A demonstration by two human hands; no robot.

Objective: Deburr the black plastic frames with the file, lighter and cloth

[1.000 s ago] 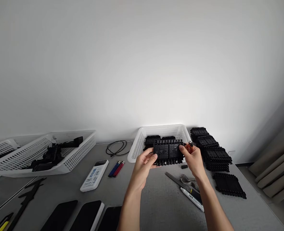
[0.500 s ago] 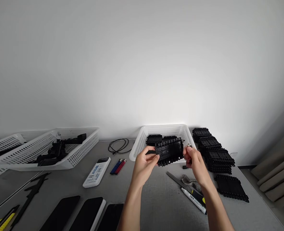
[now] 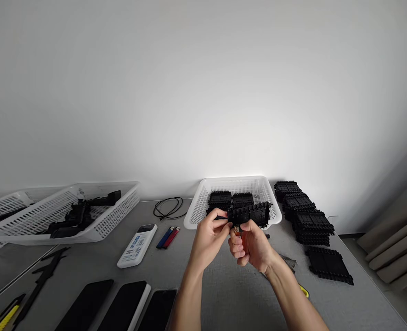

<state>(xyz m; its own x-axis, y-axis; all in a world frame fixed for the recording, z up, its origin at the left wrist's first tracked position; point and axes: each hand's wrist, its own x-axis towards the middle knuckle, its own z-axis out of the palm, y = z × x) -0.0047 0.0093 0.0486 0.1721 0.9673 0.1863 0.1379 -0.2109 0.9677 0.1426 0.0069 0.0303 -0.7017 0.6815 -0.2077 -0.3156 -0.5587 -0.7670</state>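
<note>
My left hand (image 3: 208, 236) pinches the left end of a black plastic plate with toothed edges (image 3: 250, 214), held tilted above the front of a white basket (image 3: 194, 209). Below the plate's lower edge, my right hand (image 3: 253, 246) is closed around a small orange lighter (image 3: 237, 232), its metal top close to the plate. Whether a flame burns cannot be made out. Similar black plates (image 3: 220, 198) lie inside the basket. More of them stand in stacks (image 3: 313, 223) to the right, with a single plate (image 3: 329, 265) lying nearer to me.
Blue (image 3: 165, 237) and red lighters (image 3: 171, 238), a white power bank (image 3: 137, 246) and a coiled black cable (image 3: 168, 208) lie left of my hands. Dark phones (image 3: 122, 305) are in front, a caliper (image 3: 43, 285) further left. Another basket (image 3: 102, 232) holds black parts. My right forearm partly covers a yellow-marked tool (image 3: 304, 290).
My right hand has moved left and in under the plate, and the orange lighter now shows in it. The plate has tipped and shifted slightly right, its toothed edge turned toward me.
</note>
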